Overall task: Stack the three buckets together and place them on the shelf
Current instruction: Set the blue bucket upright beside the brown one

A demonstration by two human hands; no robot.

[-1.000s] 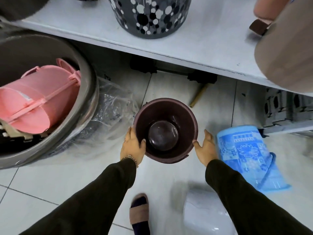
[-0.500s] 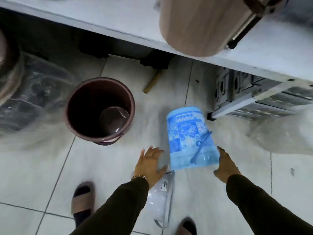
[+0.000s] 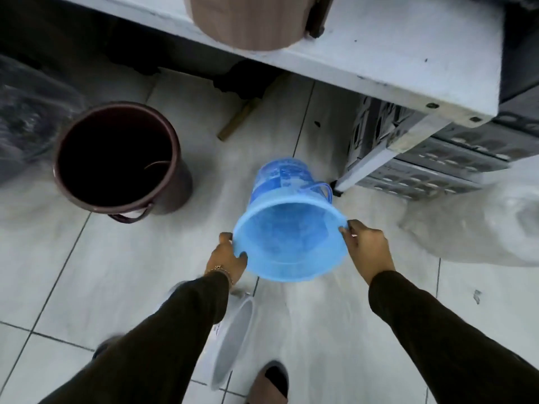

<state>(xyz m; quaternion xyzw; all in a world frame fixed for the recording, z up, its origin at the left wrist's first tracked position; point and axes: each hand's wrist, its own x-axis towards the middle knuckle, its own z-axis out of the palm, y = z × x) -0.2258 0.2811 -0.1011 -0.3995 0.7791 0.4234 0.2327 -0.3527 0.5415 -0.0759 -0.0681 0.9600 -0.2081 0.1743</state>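
Observation:
A patterned blue bucket (image 3: 287,237) is held off the floor, tilted with its mouth toward me. My left hand (image 3: 227,258) grips its rim on the left and my right hand (image 3: 366,246) grips the rim on the right. A dark brown bucket (image 3: 116,158) stands upright on the tiled floor to the left, its handle hanging down. A pale translucent bucket (image 3: 230,342) lies on its side on the floor under my left forearm, partly hidden. The white shelf (image 3: 379,53) runs across the top.
A tan round container (image 3: 248,21) stands on the shelf. Grey plastic crates (image 3: 423,158) sit under the shelf at right. Clear plastic wrapping lies at left (image 3: 29,118) and right (image 3: 481,223). A wooden stick (image 3: 237,119) lies under the shelf. My sandalled foot (image 3: 269,383) is at the bottom.
Both hands left the brown bucket, reached right to the blue bucket lying on its side, and now grip its rim and have tipped it up. The view shifted right.

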